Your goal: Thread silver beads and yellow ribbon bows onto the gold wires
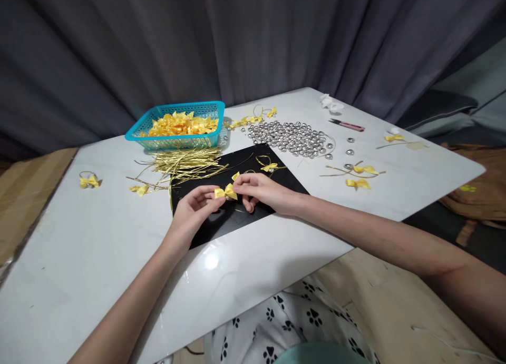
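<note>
Between my two hands is a small yellow ribbon bow (226,192) with a silvery bell or bead at its middle. My left hand (196,206) pinches the bow's left end between thumb and fingers. The fingertips of my right hand (261,191) pinch its right end. Both hands are over a black mat (221,228). Another yellow bow (269,167) with a silver bead and a looped gold tie lies on the mat just beyond my right hand. Part of a further yellow ribbon piece (235,176) shows behind my right fingers.
A blue basket (134,134) of yellow bows stands at the back left, with a heap of gold twist ties (185,163) before it. Silver beads (290,137) spread behind the mat. Pink-handled thread snips (348,125) and loose bows (358,184) lie at the right; a finished-looking bow (89,182) lies left.
</note>
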The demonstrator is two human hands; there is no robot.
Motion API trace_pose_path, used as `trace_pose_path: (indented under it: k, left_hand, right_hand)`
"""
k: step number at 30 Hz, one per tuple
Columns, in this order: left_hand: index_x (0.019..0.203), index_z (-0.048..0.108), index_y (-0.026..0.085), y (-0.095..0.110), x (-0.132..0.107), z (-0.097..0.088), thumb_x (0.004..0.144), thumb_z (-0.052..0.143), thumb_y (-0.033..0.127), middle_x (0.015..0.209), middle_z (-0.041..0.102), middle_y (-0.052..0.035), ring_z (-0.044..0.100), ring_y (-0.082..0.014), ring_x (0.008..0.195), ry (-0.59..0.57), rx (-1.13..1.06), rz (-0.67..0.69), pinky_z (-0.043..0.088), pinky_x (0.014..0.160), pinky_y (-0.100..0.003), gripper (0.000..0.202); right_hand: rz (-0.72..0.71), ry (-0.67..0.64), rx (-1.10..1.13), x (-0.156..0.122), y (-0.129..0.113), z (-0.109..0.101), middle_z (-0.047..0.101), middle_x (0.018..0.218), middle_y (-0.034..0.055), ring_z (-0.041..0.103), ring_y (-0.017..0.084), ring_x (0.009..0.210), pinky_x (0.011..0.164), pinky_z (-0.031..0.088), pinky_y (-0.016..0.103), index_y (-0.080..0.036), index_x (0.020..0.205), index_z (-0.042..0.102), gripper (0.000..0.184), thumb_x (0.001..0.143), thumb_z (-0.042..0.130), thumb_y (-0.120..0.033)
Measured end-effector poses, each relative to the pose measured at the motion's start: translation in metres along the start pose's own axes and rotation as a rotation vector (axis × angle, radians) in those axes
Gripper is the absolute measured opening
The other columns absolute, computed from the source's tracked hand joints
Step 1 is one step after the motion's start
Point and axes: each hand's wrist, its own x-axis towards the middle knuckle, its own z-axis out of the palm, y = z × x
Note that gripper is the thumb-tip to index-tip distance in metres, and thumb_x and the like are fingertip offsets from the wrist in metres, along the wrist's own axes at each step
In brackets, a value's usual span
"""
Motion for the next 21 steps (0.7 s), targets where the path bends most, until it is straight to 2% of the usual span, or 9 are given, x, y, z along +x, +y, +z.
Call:
trace_pose_path:
  k: [4, 8, 10, 13, 17, 21]
  left_hand:
    - [0.078, 0.065, 0.014, -0.001, 0.001, -0.001, 0.058, 0.079, 0.033, 0.081, 0.067, -0.0026, 0.059, -0.0108, 0.072, -0.020, 0.028, -0.007, 0.046, 0.067, -0.020, 0.031]
    - [0.077, 0.066, 0.015, -0.001, 0.001, -0.003, 0.059, 0.079, 0.035, 0.080, 0.066, -0.0030, 0.060, -0.0123, 0.073, -0.026, 0.014, -0.028, 0.046, 0.068, -0.021, 0.031]
    - [0.075, 0.065, 0.014, 0.000, 0.000, -0.003, 0.057, 0.079, 0.035, 0.077, 0.065, -0.0028, 0.060, -0.0127, 0.072, -0.025, 0.012, -0.028, 0.046, 0.068, -0.022, 0.031]
    - [0.073, 0.065, 0.015, 0.001, -0.001, -0.002, 0.056, 0.080, 0.034, 0.074, 0.065, -0.0020, 0.060, -0.0120, 0.071, -0.029, 0.000, -0.042, 0.045, 0.068, -0.021, 0.030]
    - [0.072, 0.065, 0.015, 0.002, 0.000, -0.001, 0.057, 0.079, 0.034, 0.071, 0.065, -0.0019, 0.059, -0.0117, 0.069, -0.041, 0.003, -0.053, 0.044, 0.067, -0.021, 0.028]
    - [0.072, 0.066, 0.015, 0.002, 0.000, -0.002, 0.056, 0.080, 0.032, 0.072, 0.065, -0.0026, 0.058, -0.0120, 0.068, -0.061, 0.027, -0.043, 0.044, 0.065, -0.021, 0.028]
  right_hand:
    - [-0.002, 0.001, 0.028, -0.001, -0.001, 0.000, 0.050, 0.045, -0.0034, 0.047, 0.005, 0.038, 0.040, 0.039, 0.012, -0.013, 0.080, 0.049, 0.009, 0.088, 0.050, -0.018]
    - [-0.007, 0.002, 0.044, -0.002, 0.000, 0.000, 0.049, 0.046, -0.0031, 0.046, 0.005, 0.039, 0.040, 0.040, 0.013, -0.013, 0.082, 0.051, 0.010, 0.087, 0.051, -0.021]
    - [-0.023, -0.012, 0.072, -0.002, 0.002, 0.000, 0.053, 0.055, -0.0030, 0.047, 0.005, 0.041, 0.040, 0.041, 0.014, -0.013, 0.087, 0.051, 0.012, 0.084, 0.057, -0.023]
    - [-0.065, -0.045, 0.086, 0.000, 0.007, 0.000, 0.057, 0.074, -0.0024, 0.048, 0.003, 0.043, 0.039, 0.043, 0.015, -0.015, 0.095, 0.049, 0.028, 0.075, 0.067, -0.021]
    - [-0.087, -0.063, 0.085, 0.002, 0.010, 0.001, 0.056, 0.076, -0.0028, 0.047, 0.002, 0.042, 0.040, 0.044, 0.014, -0.014, 0.095, 0.046, 0.032, 0.072, 0.068, -0.017]
    - [-0.134, -0.063, 0.048, 0.002, 0.010, 0.002, 0.057, 0.081, -0.0016, 0.047, 0.001, 0.042, 0.039, 0.042, 0.013, -0.014, 0.095, 0.048, 0.031, 0.072, 0.068, -0.018]
